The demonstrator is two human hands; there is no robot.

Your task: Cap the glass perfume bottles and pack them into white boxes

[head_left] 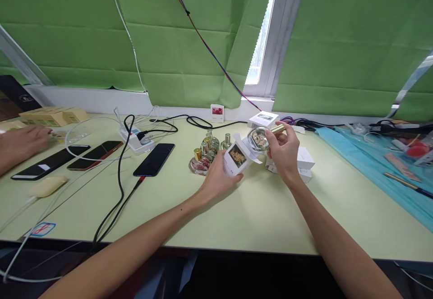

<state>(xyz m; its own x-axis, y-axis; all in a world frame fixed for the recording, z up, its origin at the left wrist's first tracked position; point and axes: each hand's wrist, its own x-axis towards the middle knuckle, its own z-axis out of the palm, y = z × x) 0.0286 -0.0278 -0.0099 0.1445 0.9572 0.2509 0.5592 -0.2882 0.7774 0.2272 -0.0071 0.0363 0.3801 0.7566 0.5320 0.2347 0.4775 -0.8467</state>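
My left hand (218, 172) is closed round a small white box (237, 157) with a flower picture on its side. The box tilts to the right, its flaps raised at the top. Just above that end, my right hand (283, 148) grips a round glass perfume bottle (258, 139) by its gold cap (278, 129). Pale dried flowers show inside the glass. Left of the box stand several perfume bottles (207, 148) with gold or green tops, the nearest (199, 165) holding pinkish contents. White boxes (305, 158) lie partly hidden behind my right hand.
Phones (154, 159) and a power strip (132, 140) with trailing cables occupy the left. Another person's hand (25, 143) rests near yellow boxes (54, 115). Blue plastic (365, 154) covers the right side. White boxes (264, 118) stand by the wall.
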